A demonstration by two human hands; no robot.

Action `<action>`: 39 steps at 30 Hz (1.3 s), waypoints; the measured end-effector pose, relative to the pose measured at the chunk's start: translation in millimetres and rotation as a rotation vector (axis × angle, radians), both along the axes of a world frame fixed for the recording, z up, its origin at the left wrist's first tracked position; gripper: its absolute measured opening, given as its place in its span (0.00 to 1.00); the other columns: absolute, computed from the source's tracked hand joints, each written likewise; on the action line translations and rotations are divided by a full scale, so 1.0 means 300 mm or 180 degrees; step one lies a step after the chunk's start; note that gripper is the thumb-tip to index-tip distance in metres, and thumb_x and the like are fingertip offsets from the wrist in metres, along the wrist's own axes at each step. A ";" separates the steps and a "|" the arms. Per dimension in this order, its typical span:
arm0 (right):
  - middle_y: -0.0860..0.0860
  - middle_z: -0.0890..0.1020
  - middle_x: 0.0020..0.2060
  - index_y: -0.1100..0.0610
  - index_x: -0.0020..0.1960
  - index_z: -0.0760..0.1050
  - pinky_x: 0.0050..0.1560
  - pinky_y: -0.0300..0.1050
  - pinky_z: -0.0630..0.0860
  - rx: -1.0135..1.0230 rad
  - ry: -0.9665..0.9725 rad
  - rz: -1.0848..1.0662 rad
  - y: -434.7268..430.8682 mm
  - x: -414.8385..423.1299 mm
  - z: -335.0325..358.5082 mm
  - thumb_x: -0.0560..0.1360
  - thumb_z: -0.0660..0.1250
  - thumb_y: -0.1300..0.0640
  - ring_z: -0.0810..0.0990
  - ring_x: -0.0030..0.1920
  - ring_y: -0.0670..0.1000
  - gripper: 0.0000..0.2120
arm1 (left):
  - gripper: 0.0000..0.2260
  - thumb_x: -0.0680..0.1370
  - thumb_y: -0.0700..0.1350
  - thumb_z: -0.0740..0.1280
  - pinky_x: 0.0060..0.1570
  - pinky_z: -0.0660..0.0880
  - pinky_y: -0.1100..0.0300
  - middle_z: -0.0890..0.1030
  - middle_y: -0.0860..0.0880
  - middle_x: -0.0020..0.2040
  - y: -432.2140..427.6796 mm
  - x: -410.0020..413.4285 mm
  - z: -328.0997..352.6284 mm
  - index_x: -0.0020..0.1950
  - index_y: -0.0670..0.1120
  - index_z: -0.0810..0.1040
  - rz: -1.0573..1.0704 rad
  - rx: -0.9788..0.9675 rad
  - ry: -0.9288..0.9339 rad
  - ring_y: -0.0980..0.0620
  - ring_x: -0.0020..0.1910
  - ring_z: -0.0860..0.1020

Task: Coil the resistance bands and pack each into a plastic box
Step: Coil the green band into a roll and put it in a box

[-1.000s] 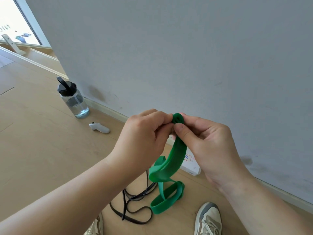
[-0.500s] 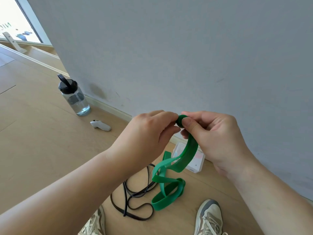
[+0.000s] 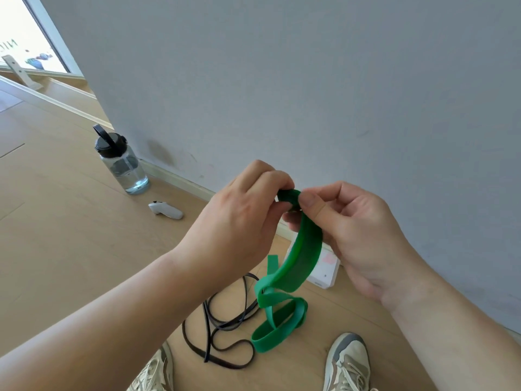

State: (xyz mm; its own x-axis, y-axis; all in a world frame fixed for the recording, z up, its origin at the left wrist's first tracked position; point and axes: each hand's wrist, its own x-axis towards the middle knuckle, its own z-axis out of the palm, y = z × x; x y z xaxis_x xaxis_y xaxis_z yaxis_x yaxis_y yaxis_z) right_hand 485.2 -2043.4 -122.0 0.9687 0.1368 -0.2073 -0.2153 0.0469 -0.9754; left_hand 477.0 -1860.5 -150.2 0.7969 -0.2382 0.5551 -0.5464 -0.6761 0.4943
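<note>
A wide green resistance band (image 3: pixel 303 255) hangs from both my hands, its top end rolled into a small tight coil. My left hand (image 3: pixel 242 218) pinches that coil from the left. My right hand (image 3: pixel 355 235) pinches it from the right, thumb on top. The band's loose lower part lies in loops on the wooden floor. A thin black resistance band (image 3: pixel 220 325) lies tangled on the floor beside it. A clear plastic box (image 3: pixel 327 269) sits on the floor against the wall, partly hidden behind the green band and my right hand.
A water bottle (image 3: pixel 121 162) with a black lid stands by the wall at left. A small white controller (image 3: pixel 166 211) lies near it. My two shoes (image 3: pixel 348 362) show at the bottom edge. A grey wall rises close ahead.
The coil at the band's top has been rolled a little further between my fingers, and the hanging part has shifted slightly right. The camera has tilted a bit.
</note>
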 end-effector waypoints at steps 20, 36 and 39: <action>0.51 0.89 0.43 0.52 0.50 0.85 0.54 0.50 0.84 -0.0261 -0.0410 -0.0710 0.037 0.000 0.002 0.79 0.71 0.61 0.89 0.46 0.51 0.06 | 0.05 0.75 0.32 0.76 0.46 0.84 0.57 0.80 0.48 0.45 -0.088 0.004 -0.002 0.48 0.37 0.83 0.0154 -0.1244 0.0033 0.57 0.44 0.85; 0.57 0.89 0.42 0.57 0.59 0.75 0.54 0.56 0.81 -0.0642 -0.0240 0.0436 -0.031 0.019 0.025 0.82 0.67 0.59 0.86 0.46 0.61 0.07 | 0.20 0.79 0.46 0.74 0.40 0.80 0.50 0.79 0.51 0.44 -0.009 0.012 0.005 0.70 0.47 0.78 -0.0410 -0.0166 0.0130 0.50 0.38 0.81; 0.58 0.88 0.42 0.59 0.56 0.75 0.51 0.52 0.80 -0.0326 -0.0067 0.0348 -0.037 0.023 0.031 0.75 0.72 0.53 0.85 0.44 0.56 0.15 | 0.13 0.81 0.47 0.71 0.36 0.78 0.54 0.78 0.54 0.45 -0.019 0.007 0.011 0.63 0.44 0.80 -0.0350 -0.0072 0.0076 0.55 0.36 0.76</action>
